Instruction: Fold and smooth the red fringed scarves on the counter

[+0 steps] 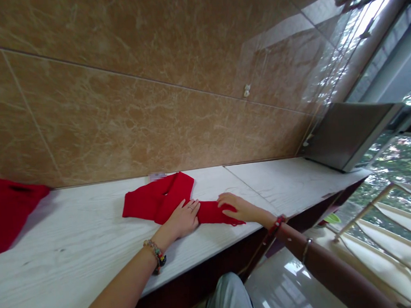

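Note:
A red knitted-looking cloth piece (147, 201), perhaps a scarf, lies folded across itself on the white wood-grain counter (93, 255). My left hand (184, 219) rests flat on its middle, where one strip crosses another, with the fingers stretched out. At the right end of the strip, my right hand (241, 208) lies over the cloth with its fingers spread and slightly bent. Whether those fingertips pinch the fabric is not clear, but they look apart. Bracelets circle both wrists.
Another red cloth heap (8, 212) sits at the counter's left. Brown marbled tiles (146, 111) back the counter. A grey metal box-like thing (352, 134) stands at the far right end. Below are a tan rack (386, 226) and a green bowl-like item (332, 218).

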Demonstrator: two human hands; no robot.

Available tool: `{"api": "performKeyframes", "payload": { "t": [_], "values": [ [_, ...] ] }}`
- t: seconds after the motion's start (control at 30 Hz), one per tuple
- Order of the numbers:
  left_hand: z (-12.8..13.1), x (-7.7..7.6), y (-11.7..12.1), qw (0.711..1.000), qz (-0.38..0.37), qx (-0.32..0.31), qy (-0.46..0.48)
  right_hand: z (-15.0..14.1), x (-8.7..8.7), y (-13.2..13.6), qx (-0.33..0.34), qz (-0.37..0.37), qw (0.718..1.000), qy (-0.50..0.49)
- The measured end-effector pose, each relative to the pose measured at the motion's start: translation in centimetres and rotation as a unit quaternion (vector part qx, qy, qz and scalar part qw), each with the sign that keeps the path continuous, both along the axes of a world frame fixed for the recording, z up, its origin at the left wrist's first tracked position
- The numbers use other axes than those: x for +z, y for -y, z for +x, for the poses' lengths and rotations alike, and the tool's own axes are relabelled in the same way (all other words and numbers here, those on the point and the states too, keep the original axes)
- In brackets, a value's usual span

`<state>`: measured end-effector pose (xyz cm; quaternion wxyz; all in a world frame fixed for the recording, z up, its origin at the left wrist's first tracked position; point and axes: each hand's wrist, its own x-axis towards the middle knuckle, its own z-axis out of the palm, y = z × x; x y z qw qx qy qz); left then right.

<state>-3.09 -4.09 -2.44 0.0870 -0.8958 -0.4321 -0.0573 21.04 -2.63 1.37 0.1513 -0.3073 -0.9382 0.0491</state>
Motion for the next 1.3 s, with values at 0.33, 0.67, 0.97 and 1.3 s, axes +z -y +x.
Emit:
{"api": "performKeyframes", "payload": {
  "t": [0.33, 0.67, 0.97, 1.3],
  "values": [
    [-0.1, -0.2, -0.2, 1.000, 0.015, -0.003, -0.004, 6.5, -2.0, -1.8, -0.026, 0.022, 0.993, 0.114],
    [-0.1, -0.2, -0.2, 1.000, 0.012, -0.005, -0.004, 1.8, -0.9, -3.3, -0.017, 0.010, 0.999, -0.027],
    [0.0, 0.1, 0.3, 1.000, 0.010, 0.003, -0.005, 5.0, -2.8, -5.1, -0.049, -0.027, 0.998, -0.008],
    [0.2, 0.1, 0.5, 1.000, 0.014, 0.015, -0.002, 2.4, -2.2, -5.8, -0.108, -0.032, 0.991, -0.078]
  ]
}}
